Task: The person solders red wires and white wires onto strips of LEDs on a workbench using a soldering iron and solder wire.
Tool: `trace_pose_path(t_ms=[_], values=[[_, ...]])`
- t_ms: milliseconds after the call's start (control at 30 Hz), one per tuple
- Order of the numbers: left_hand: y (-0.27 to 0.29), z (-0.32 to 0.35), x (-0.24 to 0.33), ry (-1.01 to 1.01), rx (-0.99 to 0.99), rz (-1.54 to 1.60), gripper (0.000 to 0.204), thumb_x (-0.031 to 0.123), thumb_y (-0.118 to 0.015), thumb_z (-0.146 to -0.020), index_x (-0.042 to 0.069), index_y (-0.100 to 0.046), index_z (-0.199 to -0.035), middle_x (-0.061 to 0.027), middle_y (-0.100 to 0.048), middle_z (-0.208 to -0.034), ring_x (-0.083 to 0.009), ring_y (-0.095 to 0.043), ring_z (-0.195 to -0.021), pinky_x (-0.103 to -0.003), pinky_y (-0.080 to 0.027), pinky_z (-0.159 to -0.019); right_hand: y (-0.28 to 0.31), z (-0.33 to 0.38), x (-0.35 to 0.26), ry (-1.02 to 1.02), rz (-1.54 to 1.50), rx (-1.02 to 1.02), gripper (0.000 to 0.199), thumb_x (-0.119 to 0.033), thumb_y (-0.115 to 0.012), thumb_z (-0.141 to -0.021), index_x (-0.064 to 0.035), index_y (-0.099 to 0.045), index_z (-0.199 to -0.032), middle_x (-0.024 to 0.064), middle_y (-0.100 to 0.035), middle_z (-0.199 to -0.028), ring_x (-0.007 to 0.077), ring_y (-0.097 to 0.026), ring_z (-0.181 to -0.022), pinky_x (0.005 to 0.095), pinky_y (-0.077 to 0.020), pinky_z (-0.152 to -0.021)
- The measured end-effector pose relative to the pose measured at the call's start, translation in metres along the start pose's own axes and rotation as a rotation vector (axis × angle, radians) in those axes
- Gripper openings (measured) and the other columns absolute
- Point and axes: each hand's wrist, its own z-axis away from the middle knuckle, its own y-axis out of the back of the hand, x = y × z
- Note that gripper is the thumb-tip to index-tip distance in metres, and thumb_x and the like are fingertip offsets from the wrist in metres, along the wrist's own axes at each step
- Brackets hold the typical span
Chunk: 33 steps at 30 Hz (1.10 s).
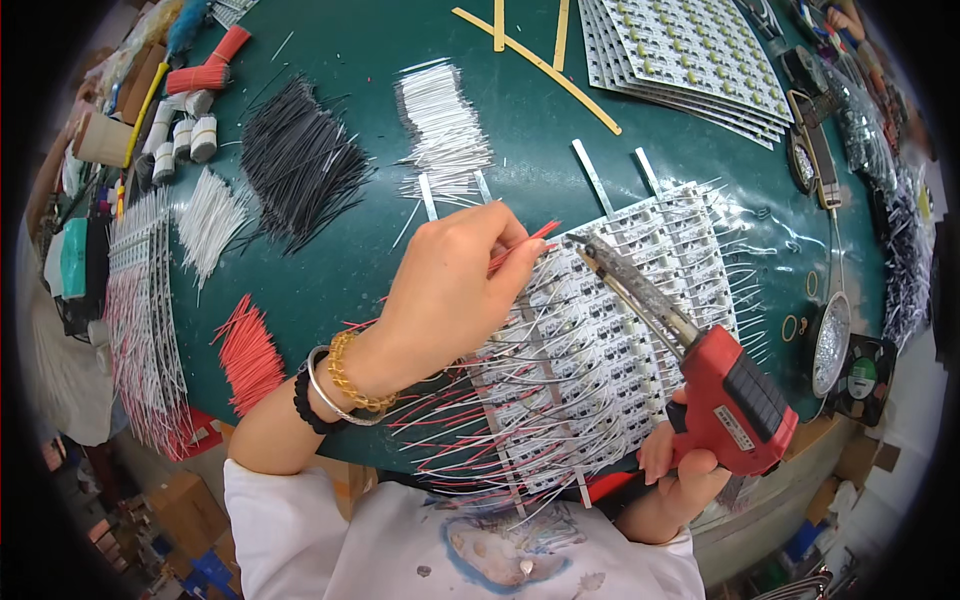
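Left hand (450,290) pinches perhaps one red wire (520,247); right hand (680,470) grips one soldering gun (735,395).

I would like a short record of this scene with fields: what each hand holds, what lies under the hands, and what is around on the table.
left hand: pinches a thin red wire at its fingertips
right hand: holds a red soldering gun, tip pointing to the red wire
under the hands: panel of small LED boards with red and white wires attached
table: green table
around: pile of black wires; pile of white wires; pile of red wires; stack of LED panels
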Motion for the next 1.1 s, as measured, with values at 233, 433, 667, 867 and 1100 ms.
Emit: trace_pose_path(t_ms=[233,433,667,867,1100], values=[[0.0,-0.002,-0.003,0.016,-0.003,0.055,0.015,0.009,-0.067,-0.082,-0.003,-0.061,-0.078,-0.0065,-0.061,-0.062,-0.0064,-0.051,-0.052,-0.023,-0.041,-0.049,0.002,0.0,0.002,-0.009,-0.012,-0.011,0.072,-0.052,-0.06,-0.084,0.0125,-0.042,-0.11,0.0042,-0.045,-0.05,0.0114,-0.041,-0.036,0.0248,-0.0364,-0.038],[0.0,-0.002,-0.004,-0.003,0.003,0.042,0.015,0.009,-0.067,-0.082,-0.003,-0.061,-0.078,-0.0064,-0.06,-0.062,-0.0063,-0.051,-0.051,-0.023,-0.041,-0.048,0.004,-0.001,0.002,-0.033,-0.003,-0.059,0.067,-0.05,-0.062,-0.084,0.0097,-0.044,-0.107,0.0042,-0.044,-0.049,0.0118,-0.04,-0.035,0.0249,-0.0373,-0.039],[0.0,-0.001,-0.004,-0.013,0.002,0.037,0.015,0.01,-0.068,-0.082,-0.003,-0.061,-0.078,-0.006,-0.06,-0.061,-0.0059,-0.05,-0.051,-0.023,-0.041,-0.047,0.007,0.003,0.001,0.013,-0.017,-0.052,0.078,-0.051,-0.061,-0.083,0.0143,-0.038,-0.118,0.0015,-0.044,-0.048,0.0103,-0.042,-0.036,0.0242,-0.0365,-0.039],[0.006,0.0,-0.002,-0.091,0.017,-0.025,0.011,0.007,-0.068,-0.081,-0.002,-0.062,-0.079,-0.0062,-0.061,-0.068,-0.009,-0.052,-0.055,-0.024,-0.042,-0.052,0.007,0.006,0.003,0.024,-0.024,-0.055,0.08,-0.052,-0.06,-0.083,0.0145,-0.037,-0.12,0.0012,-0.044,-0.048,0.0099,-0.043,-0.036,0.0234,-0.0366,-0.04],[0.077,0.01,0.034,0.043,-0.038,-0.222,0.006,0.003,-0.066,-0.08,-0.001,-0.062,-0.078,-0.0064,-0.057,-0.065,-0.0118,-0.05,-0.055,-0.024,-0.039,-0.05,0.018,0.019,0.002,0.059,-0.015,0.051,0.082,-0.054,-0.062,-0.082,0.0147,-0.037,-0.119,0.0016,-0.045,-0.048,0.0103,-0.042,-0.036,0.0234,-0.0364,-0.039]])
